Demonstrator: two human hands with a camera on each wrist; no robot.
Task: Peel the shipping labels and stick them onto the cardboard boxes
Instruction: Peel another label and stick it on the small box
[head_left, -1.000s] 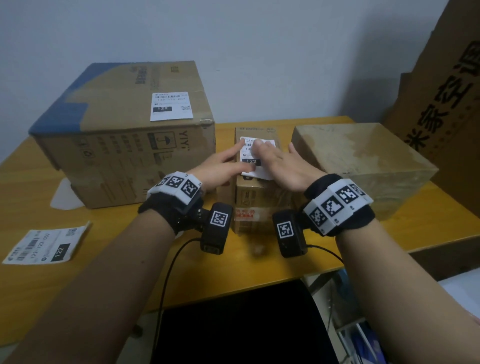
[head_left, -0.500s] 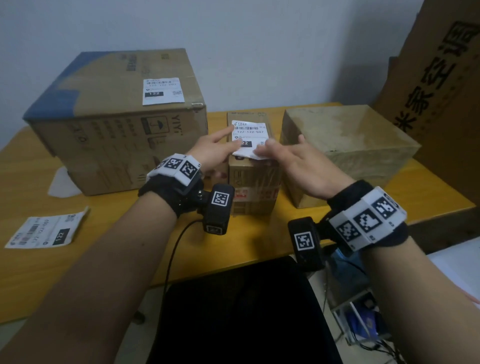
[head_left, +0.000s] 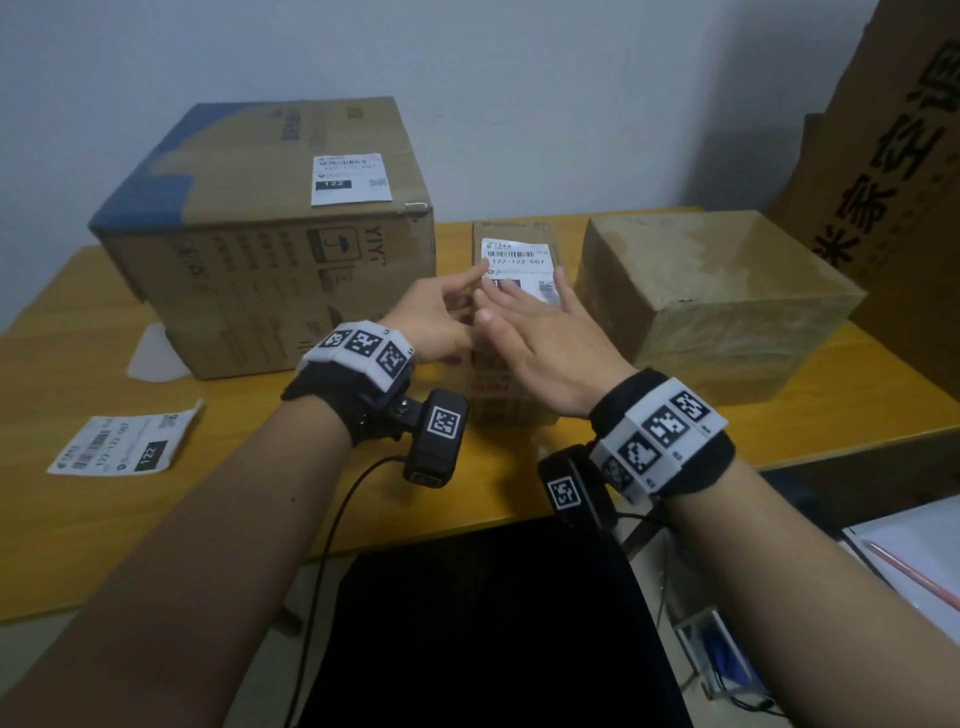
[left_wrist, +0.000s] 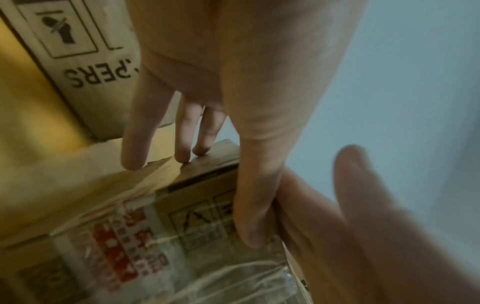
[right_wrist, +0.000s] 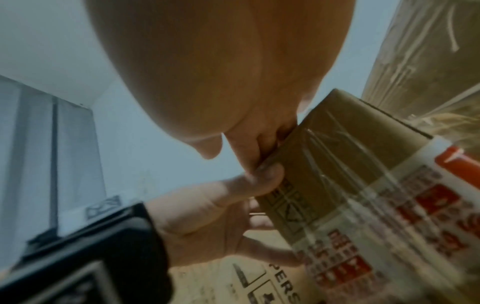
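Head view: the white printed shipping label (head_left: 521, 267) now lies flat on the small brown cardboard box (head_left: 511, 395); the right hand (head_left: 545, 345) has slid back, fingers straight on it, so smoothing looks nearly finished. Left wrist view: the left hand (left_wrist: 221, 86), fingers relaxed, touches the box edge. Right wrist view: palm over the box.

Shipping label (head_left: 522, 262) on top of the small box (head_left: 511, 400), just beyond the fingertips of both hands: barcode over "122-122-607". Label (head_left: 350, 178) atop the large box (head_left: 270, 291), left of and beyond the left hand (head_left: 434, 317): white "122" on a black block; that box's front face reads "YIYI", and ".PERS" upside down in the left wrist view. Loose label (head_left: 122, 444) on the table (head_left: 78, 519), well left of the left wrist: "122-122-607" and "122".
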